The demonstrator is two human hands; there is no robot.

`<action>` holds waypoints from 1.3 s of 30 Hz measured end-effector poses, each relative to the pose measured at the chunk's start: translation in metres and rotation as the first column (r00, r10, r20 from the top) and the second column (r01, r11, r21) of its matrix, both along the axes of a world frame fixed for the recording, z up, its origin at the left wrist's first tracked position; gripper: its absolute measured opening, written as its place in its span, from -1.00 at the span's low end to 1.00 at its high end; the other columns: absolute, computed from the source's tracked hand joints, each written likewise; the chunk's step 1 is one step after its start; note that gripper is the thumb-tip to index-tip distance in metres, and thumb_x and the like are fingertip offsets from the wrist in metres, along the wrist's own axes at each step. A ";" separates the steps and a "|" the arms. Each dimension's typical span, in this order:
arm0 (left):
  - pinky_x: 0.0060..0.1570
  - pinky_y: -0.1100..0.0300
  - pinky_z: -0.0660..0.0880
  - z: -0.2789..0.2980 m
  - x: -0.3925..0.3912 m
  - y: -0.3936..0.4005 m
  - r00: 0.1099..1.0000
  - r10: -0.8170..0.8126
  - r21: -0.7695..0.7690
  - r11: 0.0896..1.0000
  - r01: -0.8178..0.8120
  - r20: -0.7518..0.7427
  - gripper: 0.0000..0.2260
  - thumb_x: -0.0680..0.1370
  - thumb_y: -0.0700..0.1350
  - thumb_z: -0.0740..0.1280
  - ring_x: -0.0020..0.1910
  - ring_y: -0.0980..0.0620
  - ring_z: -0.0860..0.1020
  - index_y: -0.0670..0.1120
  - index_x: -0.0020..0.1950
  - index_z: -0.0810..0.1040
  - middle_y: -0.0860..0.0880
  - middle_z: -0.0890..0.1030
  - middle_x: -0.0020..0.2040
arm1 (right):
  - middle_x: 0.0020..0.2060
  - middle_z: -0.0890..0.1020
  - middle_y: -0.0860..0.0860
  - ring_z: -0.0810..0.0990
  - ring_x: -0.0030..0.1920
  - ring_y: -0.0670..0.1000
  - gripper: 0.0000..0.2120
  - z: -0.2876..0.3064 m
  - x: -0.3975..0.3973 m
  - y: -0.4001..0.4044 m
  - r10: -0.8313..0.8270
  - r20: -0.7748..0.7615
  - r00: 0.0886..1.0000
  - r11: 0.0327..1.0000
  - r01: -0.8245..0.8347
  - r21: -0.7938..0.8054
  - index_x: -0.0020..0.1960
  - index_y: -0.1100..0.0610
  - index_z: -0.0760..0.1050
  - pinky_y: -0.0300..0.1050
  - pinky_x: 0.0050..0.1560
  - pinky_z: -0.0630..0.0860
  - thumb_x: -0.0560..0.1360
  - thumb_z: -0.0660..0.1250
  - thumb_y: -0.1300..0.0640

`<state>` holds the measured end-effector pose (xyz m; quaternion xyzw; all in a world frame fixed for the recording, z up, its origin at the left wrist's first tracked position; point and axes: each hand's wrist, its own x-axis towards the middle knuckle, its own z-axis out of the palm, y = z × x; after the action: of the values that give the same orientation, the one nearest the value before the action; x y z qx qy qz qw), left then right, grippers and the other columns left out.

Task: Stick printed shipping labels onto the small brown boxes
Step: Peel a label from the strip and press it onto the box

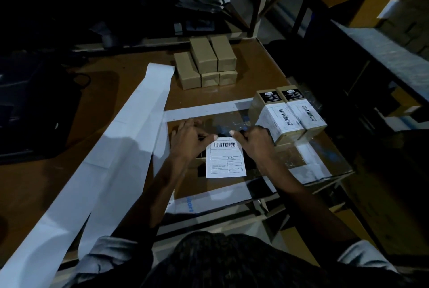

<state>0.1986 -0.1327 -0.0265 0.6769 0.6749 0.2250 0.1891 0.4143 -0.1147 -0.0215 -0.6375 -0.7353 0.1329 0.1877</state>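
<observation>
A white shipping label [225,160] with a barcode hangs flat between my hands over the table's middle. My left hand [189,139] pinches its top left corner and my right hand [256,142] pinches its top right corner. A small brown box lies beneath the label, mostly hidden. Two labelled brown boxes [289,115] sit side by side just right of my right hand. A stack of several unlabelled brown boxes [205,62] stands at the back of the table.
A long white strip of label backing paper [111,148] runs diagonally across the left of the brown table [58,180]. White tape [204,108] outlines a rectangle around the work area. A dark device [34,111] sits at far left. Shelving rises behind.
</observation>
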 end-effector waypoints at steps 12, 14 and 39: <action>0.35 -0.18 0.29 -0.005 -0.004 0.000 0.995 -0.049 -0.029 0.999 0.047 -0.086 -0.65 0.51 0.32 0.31 0.37 -0.07 0.38 0.11 0.00 0.73 0.04 0.54 0.34 | -0.22 0.64 0.08 0.55 -0.22 0.03 -0.45 0.007 -0.015 -0.005 0.011 0.037 0.999 0.986 -0.004 -0.166 -0.04 0.08 0.68 -0.17 -0.19 0.37 0.54 0.20 -0.38; 0.30 -0.23 0.35 -0.009 -0.007 0.002 0.998 0.015 -0.034 0.999 -0.017 -0.055 -0.45 0.41 0.51 0.19 0.28 -0.07 0.46 0.12 -0.09 0.73 0.05 0.61 0.22 | -0.27 0.54 0.03 0.52 -0.21 0.04 -0.42 0.011 -0.014 -0.002 -0.050 0.102 0.994 0.986 0.065 -0.151 -0.05 0.10 0.65 -0.15 -0.17 0.36 0.49 0.23 -0.42; 0.22 -0.10 0.47 -0.008 -0.010 -0.022 0.969 -0.246 0.104 0.963 0.248 -0.035 -0.55 0.55 0.25 0.29 0.25 0.03 0.50 0.03 0.34 0.55 0.03 0.57 0.31 | 0.19 0.66 0.08 0.56 0.15 -0.06 -0.58 0.004 0.011 -0.042 0.244 -0.293 0.925 0.969 -0.223 0.103 0.35 0.14 0.56 -0.21 0.15 0.45 0.53 0.47 0.06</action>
<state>0.1885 -0.1548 -0.0343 0.7674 0.5741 0.2281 0.1715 0.4248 -0.1571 -0.0175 -0.5109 -0.7724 0.2255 0.3027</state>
